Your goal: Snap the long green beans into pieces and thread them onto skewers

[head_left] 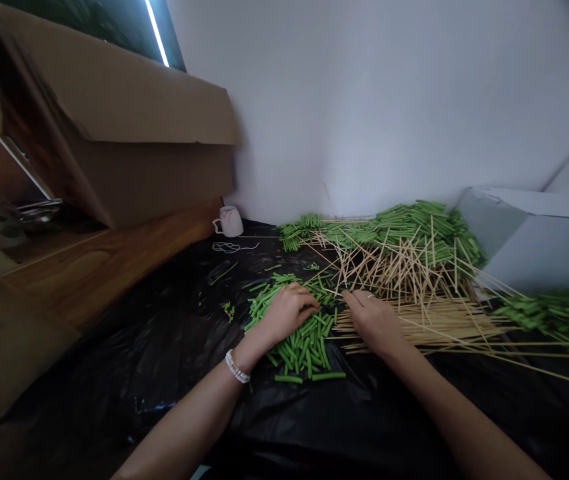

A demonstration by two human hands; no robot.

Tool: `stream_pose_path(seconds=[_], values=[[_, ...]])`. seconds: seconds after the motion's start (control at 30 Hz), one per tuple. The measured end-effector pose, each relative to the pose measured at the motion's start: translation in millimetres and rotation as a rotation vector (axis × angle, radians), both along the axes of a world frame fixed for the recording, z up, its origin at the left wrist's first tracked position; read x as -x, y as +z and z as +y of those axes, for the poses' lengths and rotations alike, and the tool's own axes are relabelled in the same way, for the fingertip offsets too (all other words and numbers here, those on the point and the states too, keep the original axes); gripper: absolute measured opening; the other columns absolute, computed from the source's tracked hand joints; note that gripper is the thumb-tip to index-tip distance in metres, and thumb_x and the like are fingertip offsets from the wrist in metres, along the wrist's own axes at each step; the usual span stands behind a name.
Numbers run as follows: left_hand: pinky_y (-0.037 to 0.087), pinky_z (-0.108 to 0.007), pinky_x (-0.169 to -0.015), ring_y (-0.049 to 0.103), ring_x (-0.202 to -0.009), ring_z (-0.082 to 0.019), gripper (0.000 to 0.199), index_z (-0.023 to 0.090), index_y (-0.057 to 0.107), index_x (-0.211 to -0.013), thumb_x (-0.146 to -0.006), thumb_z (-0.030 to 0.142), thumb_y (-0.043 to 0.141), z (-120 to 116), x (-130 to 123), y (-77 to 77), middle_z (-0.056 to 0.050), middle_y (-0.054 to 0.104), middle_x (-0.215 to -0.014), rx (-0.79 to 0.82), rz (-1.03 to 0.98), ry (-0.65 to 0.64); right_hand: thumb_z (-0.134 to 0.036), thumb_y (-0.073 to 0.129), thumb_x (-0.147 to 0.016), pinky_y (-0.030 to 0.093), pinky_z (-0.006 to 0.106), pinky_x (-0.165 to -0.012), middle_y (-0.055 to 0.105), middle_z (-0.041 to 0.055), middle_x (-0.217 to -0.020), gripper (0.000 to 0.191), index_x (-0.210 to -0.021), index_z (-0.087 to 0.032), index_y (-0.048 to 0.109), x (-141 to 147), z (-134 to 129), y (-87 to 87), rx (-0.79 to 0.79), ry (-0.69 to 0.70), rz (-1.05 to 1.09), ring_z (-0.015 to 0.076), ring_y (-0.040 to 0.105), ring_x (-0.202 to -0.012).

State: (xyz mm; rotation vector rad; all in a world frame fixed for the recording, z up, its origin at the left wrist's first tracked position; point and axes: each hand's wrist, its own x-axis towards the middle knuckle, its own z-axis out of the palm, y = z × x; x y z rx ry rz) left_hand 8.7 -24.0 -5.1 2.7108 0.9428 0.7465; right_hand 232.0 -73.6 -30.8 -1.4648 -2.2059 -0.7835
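My left hand (288, 312), with a white beaded bracelet (236, 367) at its wrist, is over a loose pile of short cut green beans (304, 350). Its fingers are curled together in a pinch, and what they hold is hidden. Close by, my right hand (372, 321) has thumb and fingers closed on a thin bamboo skewer (333, 292) whose end points toward my left hand. Under and beside the right hand lies a bundle of bare skewers (444, 325). Behind it, many skewers threaded with green beans (409, 227) are heaped with their sticks facing me.
Black plastic sheeting (164, 347) covers the work surface. A white mug (229, 221) lies near the wall, with a tangle of string (227, 247) before it. A large cardboard box (154, 167) stands left, a grey-white box (524, 233) right. More beans (559, 317) lie far right.
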Motion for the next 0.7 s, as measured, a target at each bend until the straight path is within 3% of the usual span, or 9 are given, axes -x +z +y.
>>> stream_pose_path(seconds=[0.17,0.37,0.43,0.53,0.6,0.7], values=[[0.034,-0.035,-0.084,0.056,-0.097,-0.022,0.013,0.023,0.075,-0.089,-0.088,0.024,0.062,-6,2,7.2,-0.005,0.071,-0.093,-0.019,0.184,-0.034,-0.006,0.048,-0.089,0.04,0.03,-0.069,0.066,0.0072,-0.084,0.028,-0.11,-0.012,0.065,6,-1,0.8,0.008,0.047,0.046,0.0216,0.058,-0.081],[0.035,-0.035,-0.084,0.058,-0.096,-0.022,0.014,0.021,0.072,-0.084,-0.087,0.015,0.06,1,0,24.0,-0.004,0.071,-0.088,0.002,0.207,-0.107,-0.005,0.043,-0.088,0.043,0.032,-0.075,0.067,0.0097,-0.084,0.034,-0.115,-0.009,0.064,5,-1,2.4,-0.056,0.064,0.133,0.0228,0.057,-0.084],[0.037,-0.035,-0.085,0.059,-0.094,-0.022,0.013,0.02,0.071,-0.087,-0.088,0.016,0.058,5,-2,28.8,-0.004,0.071,-0.089,0.02,0.069,-0.076,-0.006,0.042,-0.09,0.042,0.031,-0.07,0.068,0.0088,-0.083,0.035,-0.118,-0.009,0.063,2,-2,3.1,-0.106,0.061,0.134,0.0208,0.058,-0.077],[0.043,-0.035,-0.085,0.061,-0.09,-0.021,0.012,0.019,0.071,-0.09,-0.089,0.021,0.059,9,-8,27.0,-0.006,0.072,-0.092,0.118,-0.314,0.089,-0.008,0.042,-0.092,0.038,0.03,-0.06,0.067,0.0049,-0.077,0.037,-0.124,-0.012,0.061,2,-7,5.4,-0.166,0.054,0.125,0.0162,0.055,-0.062],[0.047,-0.033,-0.08,0.063,-0.084,-0.02,0.014,0.017,0.072,-0.092,-0.086,0.026,0.062,8,-12,19.3,-0.007,0.073,-0.091,0.305,-0.589,0.167,-0.009,0.042,-0.092,0.036,0.03,-0.058,0.067,0.0031,-0.073,0.039,-0.126,-0.015,0.06,4,-10,7.1,-0.184,0.049,0.117,0.0143,0.053,-0.057],[0.05,-0.032,-0.079,0.066,-0.082,-0.019,0.029,0.016,0.072,-0.106,-0.083,0.034,0.067,3,-14,5.2,-0.007,0.075,-0.091,0.678,-0.823,0.12,-0.008,0.043,-0.09,0.036,0.03,-0.058,0.065,0.0021,-0.07,0.041,-0.127,-0.016,0.061,9,-13,9.1,-0.199,0.06,0.102,0.0135,0.053,-0.056]])
